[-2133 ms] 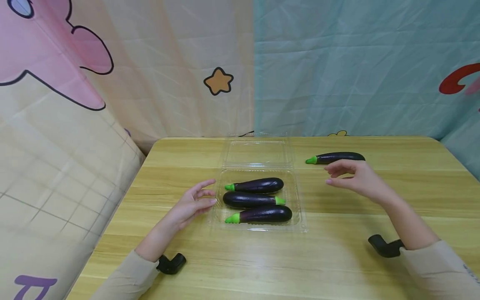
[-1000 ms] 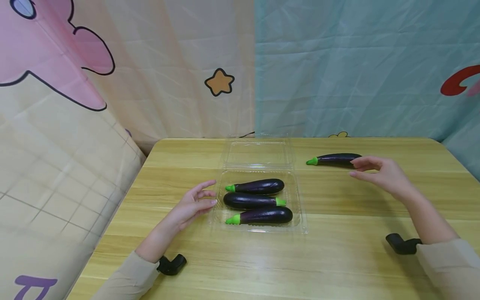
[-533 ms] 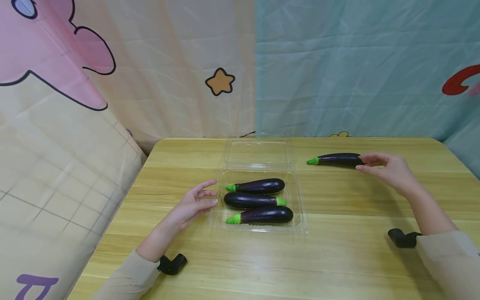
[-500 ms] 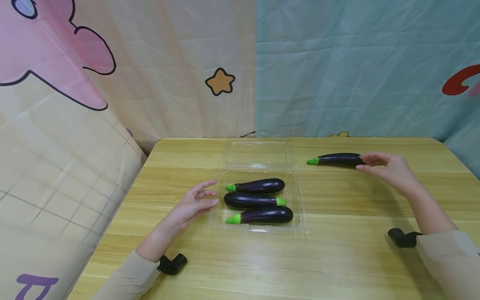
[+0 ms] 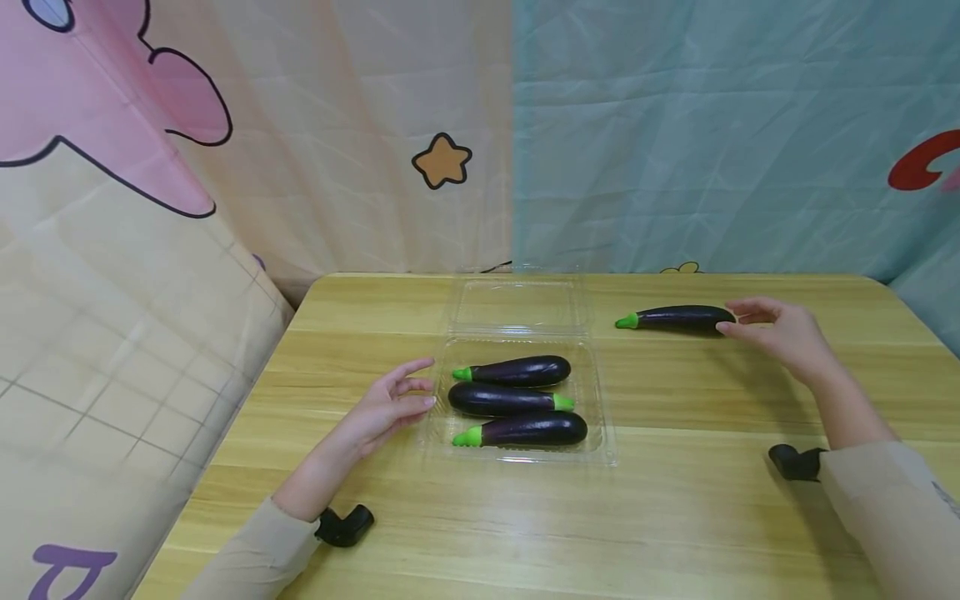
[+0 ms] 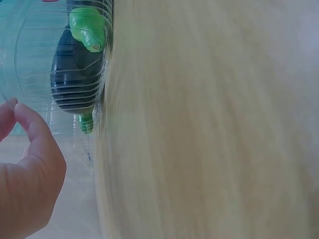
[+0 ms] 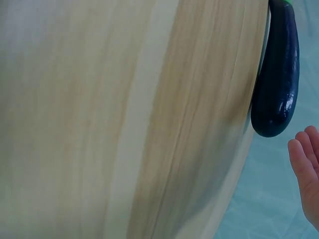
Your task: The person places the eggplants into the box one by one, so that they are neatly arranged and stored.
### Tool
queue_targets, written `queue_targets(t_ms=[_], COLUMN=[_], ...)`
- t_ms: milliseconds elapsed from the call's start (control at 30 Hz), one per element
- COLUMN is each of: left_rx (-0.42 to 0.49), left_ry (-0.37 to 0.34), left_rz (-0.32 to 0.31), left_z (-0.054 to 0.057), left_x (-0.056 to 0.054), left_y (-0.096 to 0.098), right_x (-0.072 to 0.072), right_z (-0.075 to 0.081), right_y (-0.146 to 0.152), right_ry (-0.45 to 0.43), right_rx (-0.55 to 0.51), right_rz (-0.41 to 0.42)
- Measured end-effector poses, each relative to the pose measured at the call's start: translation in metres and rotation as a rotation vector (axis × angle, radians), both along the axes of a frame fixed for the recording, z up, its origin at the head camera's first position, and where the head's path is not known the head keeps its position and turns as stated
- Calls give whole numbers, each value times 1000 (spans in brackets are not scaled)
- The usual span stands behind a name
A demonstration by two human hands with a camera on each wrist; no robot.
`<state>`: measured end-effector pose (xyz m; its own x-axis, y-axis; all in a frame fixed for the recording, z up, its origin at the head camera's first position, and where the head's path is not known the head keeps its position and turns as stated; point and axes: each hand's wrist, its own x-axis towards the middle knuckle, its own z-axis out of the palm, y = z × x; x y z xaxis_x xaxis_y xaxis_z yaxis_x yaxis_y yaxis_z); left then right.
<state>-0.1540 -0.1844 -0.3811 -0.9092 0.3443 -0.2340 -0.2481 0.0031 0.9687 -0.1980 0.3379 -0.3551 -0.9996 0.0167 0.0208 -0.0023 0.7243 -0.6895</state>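
Observation:
In the head view my left hand (image 5: 382, 410) is at the left side of a clear plastic clamshell box (image 5: 603, 446), its thumb and fingers spread apart with tips right at the rim. The left wrist view has the thumb and a fingertip beside the box's clear wall (image 6: 30, 55). Inside lie three eggplants: a back one (image 5: 521, 372), a middle one (image 5: 498, 400) with its green stem to the right, and a front one (image 5: 534, 430). A fourth eggplant (image 5: 682, 317) lies at the back right. Beside its thick end, my right hand (image 5: 783, 333) has loosely bent fingers, holding nothing.
The box's lid (image 5: 517, 304) is folded back on the wooden table (image 5: 675, 517) toward the rear edge. Behind the table hangs a printed curtain (image 5: 675, 142). A black wrist mount (image 5: 345, 527) is on the left forearm, and another mount (image 5: 797, 462) on the right.
My right hand has moved right along the loose eggplant to its thick end, then slightly back and up, showing more of that end. The left hand and the eggplants have stayed in place.

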Motion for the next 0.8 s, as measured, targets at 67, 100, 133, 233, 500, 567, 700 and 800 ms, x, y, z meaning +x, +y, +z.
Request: queue_targets(t_ms=[67, 100, 133, 233, 500, 567, 700, 800], left_rx=[-1, -1, -2, 0, 4, 5, 13, 16], left_ry=[1, 1, 1, -1, -1, -1, -3, -3], left_rz=[-1, -1, -1, 0, -1, -4, -6, -5], left_z=[0, 0, 0, 1, 1, 0, -1, -1], left_x=[0, 0, 0, 1, 1, 1, 1, 0], left_y=[0, 0, 0, 0, -1, -1, 0, 0], right_x=[-3, -4, -5, -8, -17, -20, -24, -26], right_z=[-1, -2, -3, -4, -9, -10, -12, -12], right_y=[0, 0, 0, -1, -2, -2, -2, -3], right_ry=[2, 3, 6, 6, -26, -39, -39, -26], right_rx=[2, 5, 5, -5, -22, -28, -19, -6], right_rz=[-7, -7, -6, 4, 5, -2, 5, 26])
